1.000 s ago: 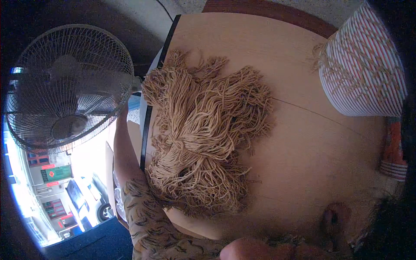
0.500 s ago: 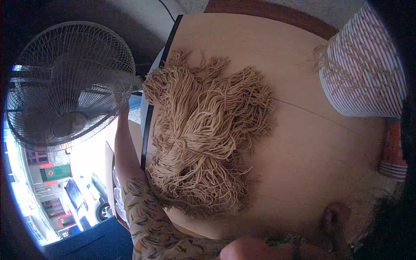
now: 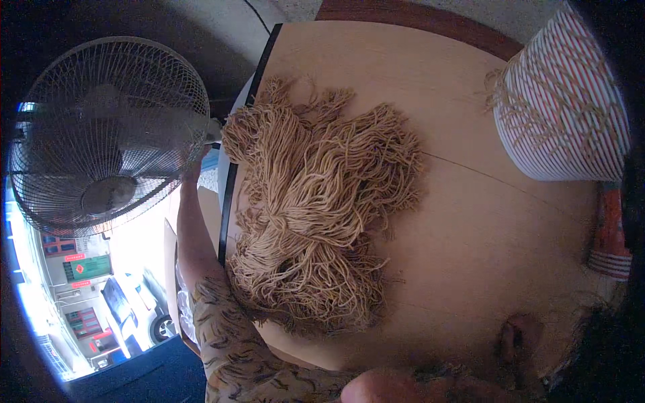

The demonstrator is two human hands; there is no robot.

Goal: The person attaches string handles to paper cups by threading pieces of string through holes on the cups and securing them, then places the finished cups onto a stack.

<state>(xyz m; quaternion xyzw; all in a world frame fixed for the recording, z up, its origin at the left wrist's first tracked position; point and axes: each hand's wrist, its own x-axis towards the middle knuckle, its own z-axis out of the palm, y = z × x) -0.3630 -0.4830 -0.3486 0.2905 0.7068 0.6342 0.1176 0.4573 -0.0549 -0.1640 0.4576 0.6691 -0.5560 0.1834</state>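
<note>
My left forearm, in a tan patterned sleeve (image 3: 232, 336), reaches up along the table's left edge. At its end my left hand (image 3: 193, 163) is beside and partly behind the wire cage of a fan (image 3: 111, 134), near the fan's neck. Its fingers are hidden, so I cannot tell what they touch. A large bundle of tan yarn (image 3: 322, 188) lies on the wooden table (image 3: 484, 228), gathered tight at the middle left with its strands fanned out. In the dim lower right is a skin-toned shape (image 3: 521, 336); whether it is my right hand is unclear.
A white tub with red slanted stripes (image 3: 561, 101) stands at the far right, tan strands hanging over its side. Below it is an orange-red patterned object (image 3: 608, 232). A dark strip (image 3: 232, 195) edges the table's left. Outside, a parked vehicle (image 3: 127, 302) shows at lower left.
The blur of the fan's blades inside the cage looks different, and the cage has shifted very slightly. My left arm, the yarn and the tub stay practically in place.
</note>
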